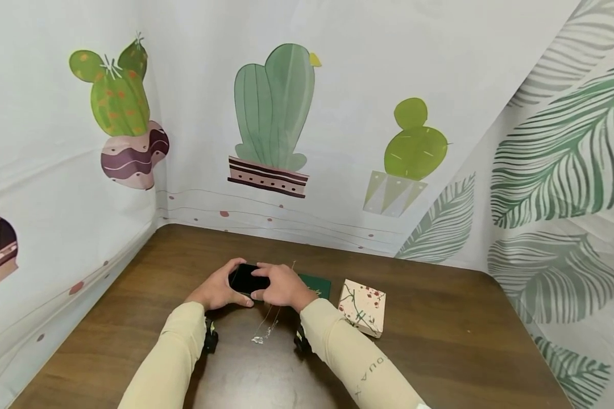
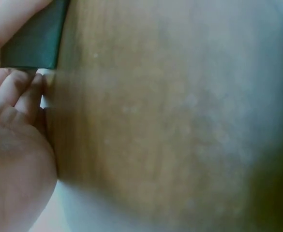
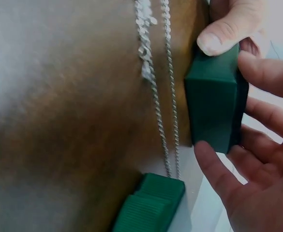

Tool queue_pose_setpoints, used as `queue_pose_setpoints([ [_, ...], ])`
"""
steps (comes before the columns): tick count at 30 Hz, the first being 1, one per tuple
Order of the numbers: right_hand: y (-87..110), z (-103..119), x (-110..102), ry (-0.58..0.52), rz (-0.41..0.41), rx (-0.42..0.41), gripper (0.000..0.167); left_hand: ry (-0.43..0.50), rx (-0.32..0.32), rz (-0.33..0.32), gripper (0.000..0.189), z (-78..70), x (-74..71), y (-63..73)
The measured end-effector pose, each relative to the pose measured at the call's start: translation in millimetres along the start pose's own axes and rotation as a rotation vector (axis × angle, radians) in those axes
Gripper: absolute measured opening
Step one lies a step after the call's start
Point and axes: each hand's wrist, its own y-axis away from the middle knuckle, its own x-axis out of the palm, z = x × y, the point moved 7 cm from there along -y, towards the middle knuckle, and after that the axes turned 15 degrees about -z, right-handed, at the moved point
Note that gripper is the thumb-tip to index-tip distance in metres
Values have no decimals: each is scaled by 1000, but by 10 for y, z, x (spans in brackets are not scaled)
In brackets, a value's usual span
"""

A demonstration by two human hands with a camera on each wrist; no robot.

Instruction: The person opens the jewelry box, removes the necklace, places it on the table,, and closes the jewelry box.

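Note:
A small green box [image 3: 211, 111] with a black top [image 1: 245, 279] is between my two hands on the wooden table. My left hand [image 1: 220, 287] grips its left side, thumb along the near edge and fingers round the far side. From the right, my right hand [image 1: 282, 286] holds it, thumb at the near corner and fingers over the top. A thin silver chain [image 3: 158, 106] trails beside the box, its bunched end [image 1: 257, 339] nearer to me. In the left wrist view, only a corner of the box [image 2: 37, 43] shows beside the hand.
Right of my hands lies a dark green flat piece [image 1: 314, 284] with gold lettering, partly behind my wrist. A cream box [image 1: 363, 307] with a red floral print lies farther right. Brown tabletop [image 1: 440, 341] extends beyond it. A cactus-print cloth [image 1: 337, 113] hangs behind the table.

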Motion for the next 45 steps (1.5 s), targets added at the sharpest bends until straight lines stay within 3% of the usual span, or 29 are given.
queue_pose_setpoints([
  [8, -28, -1, -19, 18, 1, 0, 40, 5, -7, 5, 110, 2, 0, 3],
  [23, -24, 62, -12, 76, -53, -33, 36, -9, -7, -3, 108, -39, -29, 19],
  [45, -47, 203, 54, 394, -4, -19, 42, 27, -14, -6, 107, -25, -9, 36],
])
